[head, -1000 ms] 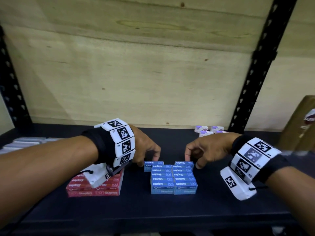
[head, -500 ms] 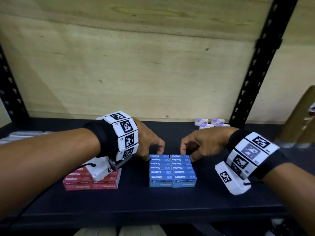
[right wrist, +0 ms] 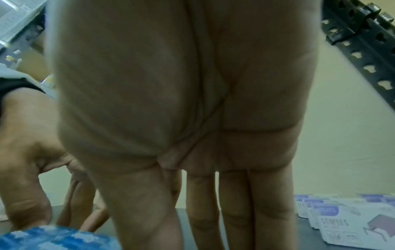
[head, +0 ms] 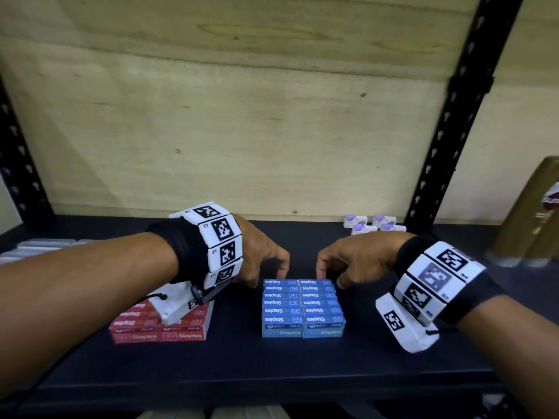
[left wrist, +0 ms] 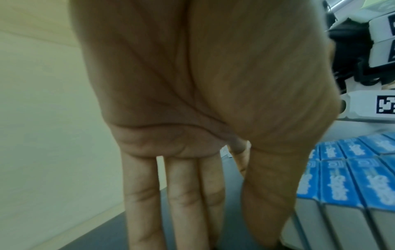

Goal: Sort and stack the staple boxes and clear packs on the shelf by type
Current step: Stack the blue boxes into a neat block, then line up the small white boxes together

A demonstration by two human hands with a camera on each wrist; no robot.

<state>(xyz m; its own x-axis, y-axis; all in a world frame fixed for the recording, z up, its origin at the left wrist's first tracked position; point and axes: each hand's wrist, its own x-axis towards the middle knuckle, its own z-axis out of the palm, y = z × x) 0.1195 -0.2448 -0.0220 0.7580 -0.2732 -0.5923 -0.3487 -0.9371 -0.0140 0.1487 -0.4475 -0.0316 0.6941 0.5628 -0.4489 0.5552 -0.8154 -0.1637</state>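
A block of blue staple boxes (head: 302,306), two columns wide, sits mid-shelf. My left hand (head: 267,276) is at its rear left corner, with fingers (left wrist: 145,194) pointing straight down to the shelf and the thumb beside the blue boxes (left wrist: 346,177). My right hand (head: 331,278) is at the rear right corner, fingers (right wrist: 200,211) straight down behind the blue boxes (right wrist: 53,238). Neither hand holds anything. A stack of red staple boxes (head: 160,326) lies to the left, partly hidden under my left wrist. Clear packs (head: 39,247) lie at the far left.
White and purple staple boxes (head: 372,226) stand at the back right, also seen as white boxes (right wrist: 342,223). The dark shelf (head: 272,373) has a plywood back wall and a black perforated upright (head: 447,131). A brown package (head: 532,213) leans at the far right.
Both hands have closed in on the rear of the blue block. The rear left box, which stuck out to the left, now lines up with the rest.
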